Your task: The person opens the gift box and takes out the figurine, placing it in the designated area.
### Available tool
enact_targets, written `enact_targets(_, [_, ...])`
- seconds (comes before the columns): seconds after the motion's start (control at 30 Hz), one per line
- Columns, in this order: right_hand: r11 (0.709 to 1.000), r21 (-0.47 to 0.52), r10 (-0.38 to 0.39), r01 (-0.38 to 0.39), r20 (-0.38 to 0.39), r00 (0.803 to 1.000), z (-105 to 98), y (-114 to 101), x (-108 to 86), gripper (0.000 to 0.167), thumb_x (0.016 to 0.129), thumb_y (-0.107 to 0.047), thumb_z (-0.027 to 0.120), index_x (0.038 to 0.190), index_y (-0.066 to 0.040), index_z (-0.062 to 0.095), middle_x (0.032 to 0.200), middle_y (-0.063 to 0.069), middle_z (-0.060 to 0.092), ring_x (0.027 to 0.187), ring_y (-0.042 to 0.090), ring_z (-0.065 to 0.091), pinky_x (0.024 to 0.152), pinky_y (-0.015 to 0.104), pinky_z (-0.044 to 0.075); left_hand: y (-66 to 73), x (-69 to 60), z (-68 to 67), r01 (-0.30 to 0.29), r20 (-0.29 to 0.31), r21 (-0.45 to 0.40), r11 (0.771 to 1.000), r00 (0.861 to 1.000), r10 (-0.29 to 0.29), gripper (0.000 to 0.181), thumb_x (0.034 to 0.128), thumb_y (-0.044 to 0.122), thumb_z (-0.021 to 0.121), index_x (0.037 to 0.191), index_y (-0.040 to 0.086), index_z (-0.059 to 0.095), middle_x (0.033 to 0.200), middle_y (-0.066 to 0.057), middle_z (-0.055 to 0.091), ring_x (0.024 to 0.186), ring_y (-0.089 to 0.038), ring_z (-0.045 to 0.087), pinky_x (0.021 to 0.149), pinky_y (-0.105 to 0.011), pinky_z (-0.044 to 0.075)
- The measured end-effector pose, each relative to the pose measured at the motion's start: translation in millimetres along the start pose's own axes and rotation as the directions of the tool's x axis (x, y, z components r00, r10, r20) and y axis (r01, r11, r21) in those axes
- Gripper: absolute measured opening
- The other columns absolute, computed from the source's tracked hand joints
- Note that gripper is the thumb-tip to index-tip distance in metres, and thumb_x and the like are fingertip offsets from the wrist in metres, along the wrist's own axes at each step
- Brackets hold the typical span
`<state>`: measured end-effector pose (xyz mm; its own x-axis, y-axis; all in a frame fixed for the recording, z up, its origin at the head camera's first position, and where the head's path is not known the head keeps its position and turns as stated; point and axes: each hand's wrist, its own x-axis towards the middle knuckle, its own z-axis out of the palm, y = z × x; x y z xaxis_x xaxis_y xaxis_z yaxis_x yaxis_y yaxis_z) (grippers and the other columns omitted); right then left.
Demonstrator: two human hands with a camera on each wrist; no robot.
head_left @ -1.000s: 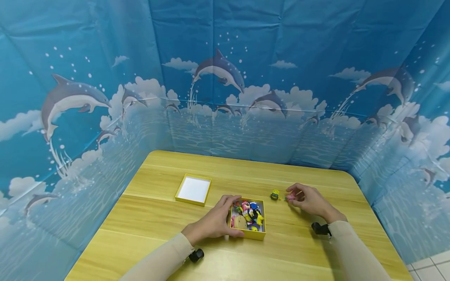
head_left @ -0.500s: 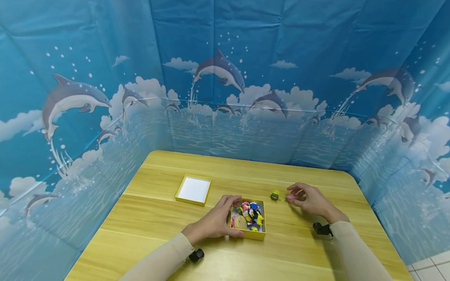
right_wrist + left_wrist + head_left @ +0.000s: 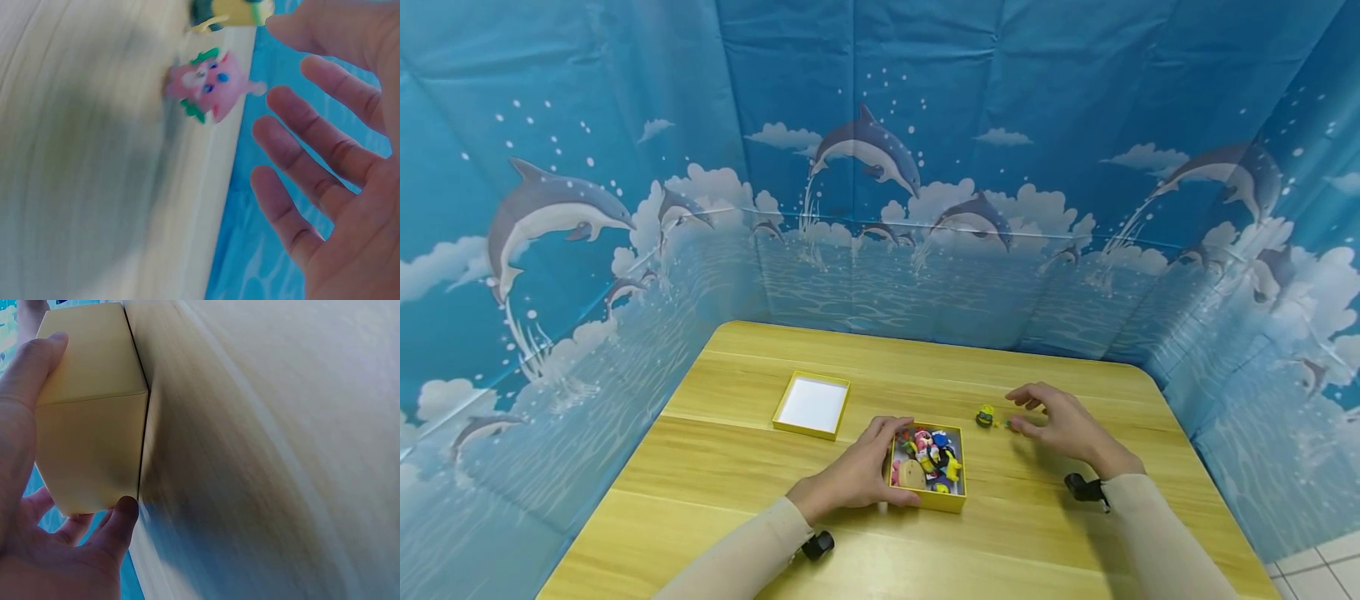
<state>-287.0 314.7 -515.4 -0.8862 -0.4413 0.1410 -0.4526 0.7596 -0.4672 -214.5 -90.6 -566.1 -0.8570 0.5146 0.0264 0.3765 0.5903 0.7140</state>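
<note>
My left hand [image 3: 859, 473] grips the side of a square yellow box [image 3: 942, 502], thumb on its near wall and fingers around the far corner. Jumbled small toy figurines [image 3: 927, 458] fill the box. In the right wrist view, a pink toy figurine [image 3: 215, 87] with green parts and a blue nose stands upright on the table. My right hand [image 3: 1066, 427] is beside it, fingers spread and apart from it; in the head view the hand mostly hides it. A yellow and dark green figurine [image 3: 985, 416] stands just left of it.
A shallow yellow box lid [image 3: 811, 405] lies with its white inside up, to the left of the box on the wooden table [image 3: 715, 500]. A blue dolphin-print curtain [image 3: 880, 275] surrounds the table's back and sides.
My right hand has let go of the pink figurine, its fingers opening and drawing slightly up and away. My left hand and the box have stayed put.
</note>
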Motion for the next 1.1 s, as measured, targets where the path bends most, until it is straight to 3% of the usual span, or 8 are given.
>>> enact_targets(0.2, [0.999, -0.037, -0.04, 0.039, -0.01, 0.999, -6, -23, -1.9, 0.042, 0.108, -0.014, 0.086, 0.148, -0.009, 0.075, 0.14, 0.016, 0.079, 0.125, 0.04, 0.075, 0.105, 0.066, 0.064, 1.2, -0.8, -0.8, -0.005, 0.005, 0.01, 1.0, 1.0, 0.005, 0.126, 0.0892, 0.065, 0.098, 0.185, 0.026, 0.027, 0.181, -0.008, 0.039, 0.16, -0.031, 0.056, 0.133, -0.057, 0.052])
enact_targets(0.5, [0.979, -0.139, -0.146, 0.147, 0.015, 0.989, -3, -65, -3.8, 0.043, 0.105, -0.015, 0.089, 0.146, -0.012, 0.076, 0.134, 0.01, 0.078, 0.11, 0.031, 0.08, 0.088, 0.046, 0.069, 2.2, -0.1, -1.8, -0.018, -0.004, 0.001, 1.0, 1.0, 0.018, 0.128, 0.0877, 0.062, 0.101, 0.185, 0.022, 0.028, 0.179, -0.01, 0.041, 0.159, -0.032, 0.056, 0.133, -0.058, 0.052])
enact_targets(0.6, [0.961, -0.188, -0.202, 0.204, 0.033, 0.979, 3, -78, -3.3, 0.042, 0.105, -0.02, 0.089, 0.145, -0.015, 0.077, 0.133, 0.007, 0.08, 0.115, 0.03, 0.079, 0.093, 0.048, 0.07, 1.8, 0.6, -0.4, -0.014, -0.002, -0.001, 1.0, 1.0, 0.014, 0.129, 0.088, 0.064, 0.1, 0.185, 0.023, 0.027, 0.18, -0.009, 0.041, 0.157, -0.031, 0.057, 0.133, -0.057, 0.052])
enact_targets(0.73, [0.937, -0.215, -0.265, 0.275, 0.078, 0.961, 13, -101, 0.3, 0.042, 0.106, -0.025, 0.089, 0.146, -0.018, 0.077, 0.135, 0.005, 0.08, 0.119, 0.028, 0.078, 0.1, 0.054, 0.068, 1.6, 1.3, -0.9, -0.011, 0.004, -0.003, 1.0, 1.0, 0.011, 0.13, 0.0882, 0.065, 0.099, 0.185, 0.022, 0.025, 0.18, -0.009, 0.041, 0.156, -0.031, 0.058, 0.132, -0.057, 0.053])
enact_targets(0.9, [0.909, -0.235, -0.317, 0.343, 0.144, 0.937, 25, -128, 10.3, 0.044, 0.107, -0.034, 0.087, 0.147, -0.019, 0.077, 0.134, 0.005, 0.079, 0.117, 0.027, 0.078, 0.098, 0.057, 0.068, 2.0, 3.0, -3.2, -0.03, 0.003, 0.014, 0.999, 1.0, 0.03, 0.129, 0.0896, 0.066, 0.098, 0.185, 0.02, 0.025, 0.179, -0.011, 0.041, 0.153, -0.031, 0.06, 0.131, -0.056, 0.054])
enact_targets(1.1, [0.897, -0.266, -0.294, 0.352, 0.233, 0.927, 42, -141, 18.6, 0.049, 0.108, -0.042, 0.086, 0.147, -0.014, 0.078, 0.132, 0.006, 0.078, 0.117, 0.028, 0.076, 0.101, 0.055, 0.067, 1.8, 2.6, -2.3, -0.045, -0.002, 0.039, 0.998, 0.999, 0.045, 0.128, 0.0903, 0.067, 0.097, 0.185, 0.019, 0.026, 0.178, -0.012, 0.042, 0.151, -0.028, 0.06, 0.13, -0.052, 0.055])
